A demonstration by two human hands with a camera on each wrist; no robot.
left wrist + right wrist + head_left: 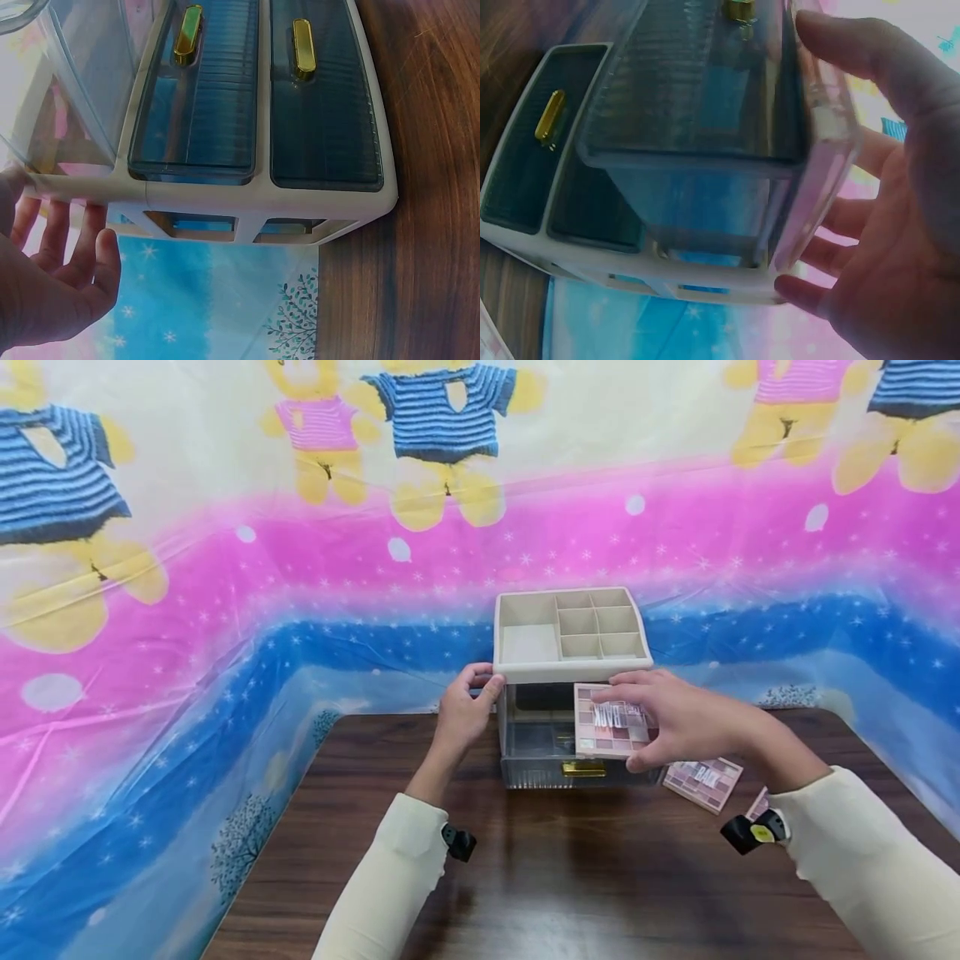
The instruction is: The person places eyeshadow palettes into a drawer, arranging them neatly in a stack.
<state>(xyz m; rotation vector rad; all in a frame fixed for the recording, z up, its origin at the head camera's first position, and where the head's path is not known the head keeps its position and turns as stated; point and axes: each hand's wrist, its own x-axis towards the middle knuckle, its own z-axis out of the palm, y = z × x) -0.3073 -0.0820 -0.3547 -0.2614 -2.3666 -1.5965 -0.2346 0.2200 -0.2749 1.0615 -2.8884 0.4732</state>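
A cream drawer organizer (pixel 573 672) stands at the back of the table, its top drawer (pixel 536 774) pulled out. That drawer is clear grey plastic with a gold handle (pixel 583 769). My left hand (pixel 465 714) grips the organizer's upper left side, thumb at the front, fingers along the side wall. With my right hand (pixel 678 718) I hold a pink eyeshadow palette (pixel 611 727) by its right edge, tilted over the open drawer. The right wrist view shows the palette (pixel 821 172) edge-on at the drawer's rim. Whether it touches the drawer, I cannot tell.
Another eyeshadow palette (pixel 703 782) lies on the dark wood table (pixel 570 877), right of the organizer. Part of a further palette (pixel 759 803) shows by the right wrist. Two closed drawers (pixel 322 112) sit below the open one. A patterned cloth (pixel 360 577) hangs behind.
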